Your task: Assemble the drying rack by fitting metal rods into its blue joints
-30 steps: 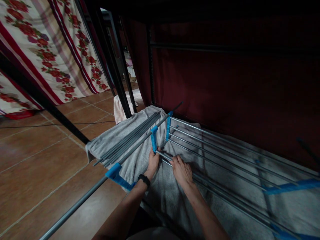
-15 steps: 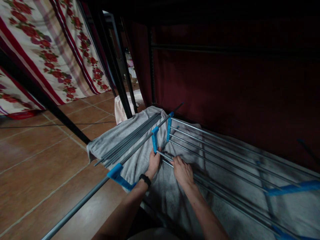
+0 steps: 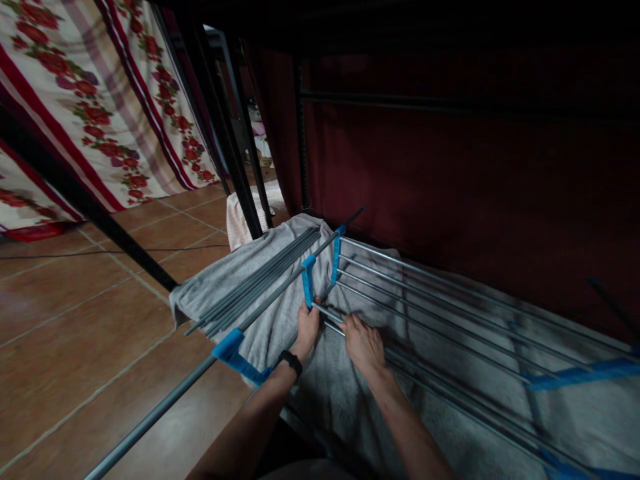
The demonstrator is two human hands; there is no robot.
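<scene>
A metal drying rack lies flat on a grey towel (image 3: 345, 393). Its long side tube (image 3: 190, 380) carries blue plastic brackets (image 3: 308, 280), and thin silver rods (image 3: 450, 293) run off to the right. My left hand (image 3: 306, 329), with a black band at the wrist, grips the blue bracket where a rod end meets it. My right hand (image 3: 363, 343) is closed on that rod (image 3: 327, 313) just right of the bracket. A bundle of loose dark rods (image 3: 260, 280) lies on the towel left of the side tube.
Dark red cloth (image 3: 450, 173) hangs close behind the rack on a black metal frame (image 3: 300, 133). A floral sheet (image 3: 95, 100) hangs at the far left. Brown floor tiles (image 3: 85, 320) spread to the left. Another blue bracket (image 3: 580, 375) sits at the right.
Both hands hold nearly the same place on the bracket and rod. The view has shifted only slightly.
</scene>
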